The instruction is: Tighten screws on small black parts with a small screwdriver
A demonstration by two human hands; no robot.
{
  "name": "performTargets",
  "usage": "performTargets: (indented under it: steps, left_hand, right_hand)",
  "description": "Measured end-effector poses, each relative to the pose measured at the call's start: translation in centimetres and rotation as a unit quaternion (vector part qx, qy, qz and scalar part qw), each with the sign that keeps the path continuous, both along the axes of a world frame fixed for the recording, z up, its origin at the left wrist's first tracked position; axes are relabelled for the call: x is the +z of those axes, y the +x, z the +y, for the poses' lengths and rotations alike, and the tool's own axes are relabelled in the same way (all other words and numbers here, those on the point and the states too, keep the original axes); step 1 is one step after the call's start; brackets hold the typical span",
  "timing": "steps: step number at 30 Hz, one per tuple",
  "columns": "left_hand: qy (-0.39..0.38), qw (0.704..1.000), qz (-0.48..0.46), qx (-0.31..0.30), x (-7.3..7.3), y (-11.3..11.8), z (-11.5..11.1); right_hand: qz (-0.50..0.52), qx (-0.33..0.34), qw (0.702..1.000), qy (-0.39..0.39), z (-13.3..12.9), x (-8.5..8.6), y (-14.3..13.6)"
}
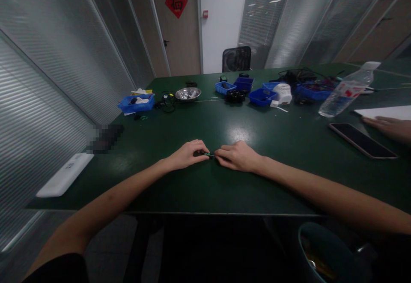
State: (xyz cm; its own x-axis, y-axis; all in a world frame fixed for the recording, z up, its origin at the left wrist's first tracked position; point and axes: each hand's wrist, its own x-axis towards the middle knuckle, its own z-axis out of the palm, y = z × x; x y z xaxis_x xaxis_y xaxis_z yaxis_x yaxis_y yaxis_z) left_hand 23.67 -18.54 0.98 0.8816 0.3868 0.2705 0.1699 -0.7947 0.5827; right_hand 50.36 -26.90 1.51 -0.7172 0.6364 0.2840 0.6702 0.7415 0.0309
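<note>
Your left hand's fingers pinch a small green-and-dark piece, held just above or against the table in front of you; the gap, if any, is hard to judge. Your right hand is curled at the other end of that piece, fingertips bunched close to its thin tip; you can't tell from here whether they grip it or merely touch it. Both forearms reach in over the near edge.

Farther out to your right lie a dark-screened phone and, beyond it, a clear bottle with a red-marked label. Another person's hand rests by a white sheet at the right edge. To your left is a flat white object. Across the far side stand a blue basket, a metal bowl with small pale things in it, and a blue tray beside a white rounded object. Behind the table is a black chair.
</note>
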Motion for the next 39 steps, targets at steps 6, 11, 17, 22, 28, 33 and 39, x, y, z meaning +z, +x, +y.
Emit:
performTargets:
  steps: [6,11,17,22,28,33,39]
  left_hand:
    - [-0.007,1.0,-0.001,0.002,-0.18,0.08,-0.03]
    - [-0.012,1.0,0.006,-0.003,0.05,0.16,-0.11]
    - [-0.012,1.0,0.007,-0.006,0.07,0.31,-0.2]
    - [-0.007,1.0,0.008,-0.016,0.12,0.42,-0.25]
    - [-0.009,1.0,0.011,-0.017,0.26,0.53,-0.37]
    - [-0.014,1.0,0.012,-0.022,0.31,0.57,-0.31]
    - [-0.016,0.999,0.016,-0.024,0.4,0.56,-0.29]
  right_hand:
    - [-0.016,-0.003,1.0,0.013,-0.03,-0.1,-0.24]
    - [-0.015,-0.009,1.0,0.007,-0.15,-0.16,-0.39]
    - [-0.018,-0.012,1.0,0.003,-0.11,-0.21,-0.45]
    - [-0.022,0.007,1.0,0.015,-0.16,-0.25,-0.52]
    - [-0.016,0.012,1.0,0.023,-0.13,-0.32,-0.61]
    - [-0.019,0.011,0.999,0.027,-0.11,-0.31,-0.64]
    - [-0.004,0.007,1.0,0.022,-0.16,-0.53,-0.63]
